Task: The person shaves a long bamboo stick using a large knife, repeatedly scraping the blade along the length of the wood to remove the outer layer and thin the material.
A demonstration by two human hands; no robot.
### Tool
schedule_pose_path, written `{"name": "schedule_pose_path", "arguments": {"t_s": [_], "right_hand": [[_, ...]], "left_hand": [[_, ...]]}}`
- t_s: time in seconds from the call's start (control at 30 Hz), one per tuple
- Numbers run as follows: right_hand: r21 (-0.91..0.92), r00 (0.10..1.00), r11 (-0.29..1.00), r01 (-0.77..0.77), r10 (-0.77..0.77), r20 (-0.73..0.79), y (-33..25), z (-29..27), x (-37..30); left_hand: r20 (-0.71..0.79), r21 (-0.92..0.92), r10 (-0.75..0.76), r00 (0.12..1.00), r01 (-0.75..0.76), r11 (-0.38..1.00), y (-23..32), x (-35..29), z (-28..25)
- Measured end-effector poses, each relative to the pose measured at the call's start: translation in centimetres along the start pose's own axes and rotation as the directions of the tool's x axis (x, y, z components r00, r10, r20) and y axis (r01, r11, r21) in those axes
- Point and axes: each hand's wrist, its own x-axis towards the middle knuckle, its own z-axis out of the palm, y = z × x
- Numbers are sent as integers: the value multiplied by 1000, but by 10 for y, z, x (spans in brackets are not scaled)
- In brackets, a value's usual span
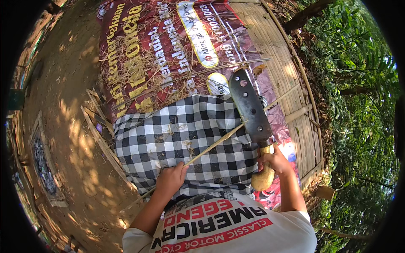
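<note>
the left forearm [147,211] comes up from the lower left and slants toward the right, elbow out to the side. its left hand [172,179] is closed in a fist around a thin stick [215,144], back of the hand up, thumb side toward the knife. the stick slants up and to the right over the lap, and a thin tail of it shows behind the fist, beyond the wrist.

the right forearm [294,196] rises from the lower right, leaning a little left, with the elbow bent. the right hand [273,161] is clamped on the pale wooden handle [263,179] of a wide dark knife [249,103], fingers wrapped around it, the round handle end sticking out below. the blade, with a row of holes, points up and slightly left, lying across the stick. a further length in line with the stick shows past the blade's right side; whether the edge bites into it, i cannot tell.

a black and white checked cloth [168,139] covers the lap. beyond it a dark red banner [164,46], strewn with curly shavings, lies over bamboo slats [276,55].
</note>
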Motion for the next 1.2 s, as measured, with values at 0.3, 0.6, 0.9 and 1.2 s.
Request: {"name": "schedule_pose_path", "arguments": {"t_s": [0.3, 0.6, 0.9, 1.2], "right_hand": [[45, 997, 999, 14, -17, 81, -13, 37, 8], [211, 967, 977, -21, -34, 254, -36, 66, 27], [199, 954, 980, -2, -58, 295, -43, 104, 63], [209, 955, 978, 22, -83, 286, -49, 122, 68]], "left_hand": [[-94, -52, -80, 992, 76, 996, -16, 5, -12], [-107, -65, -177, 978, 171, 983, -18, 0, -40], [-115, -62, -323, 939, 318, 946, -46, -30, -56], [-191, -106, -332, 924, 317, 942, -54, -31, -51]]}}
